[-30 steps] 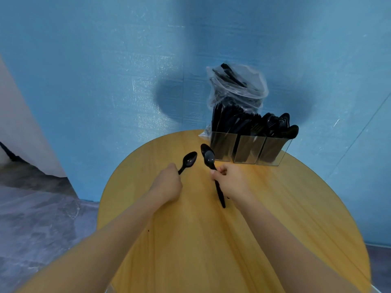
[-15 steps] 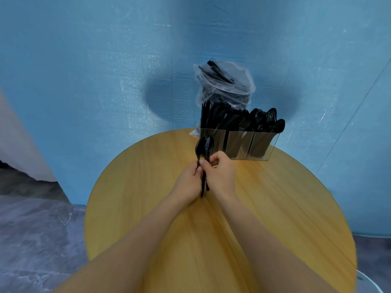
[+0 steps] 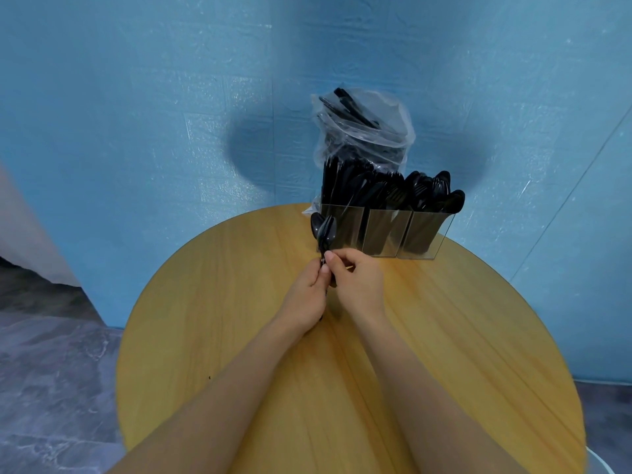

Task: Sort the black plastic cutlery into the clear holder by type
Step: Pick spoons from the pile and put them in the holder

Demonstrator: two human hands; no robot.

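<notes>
Two black plastic spoons (image 3: 323,230) stand bowls-up between my hands, their handles pressed together. My left hand (image 3: 307,295) grips the handles from the left and my right hand (image 3: 355,282) pinches them from the right, thumb on top. Just behind stands the clear holder (image 3: 386,234) with three compartments, each filled with black cutlery; spoons show in the right one, forks in the middle. The spoon bowls overlap the holder's left front corner in the view.
A crumpled clear plastic bag (image 3: 362,131) with more black cutlery stands behind the holder against the blue wall. The round wooden table (image 3: 239,336) drops off to a grey floor on the left. A white curtain hangs at far left.
One second ago each hand held a separate spoon apart on the table. The hands came together, and both spoons are now bunched upright between them, close to the holder.
</notes>
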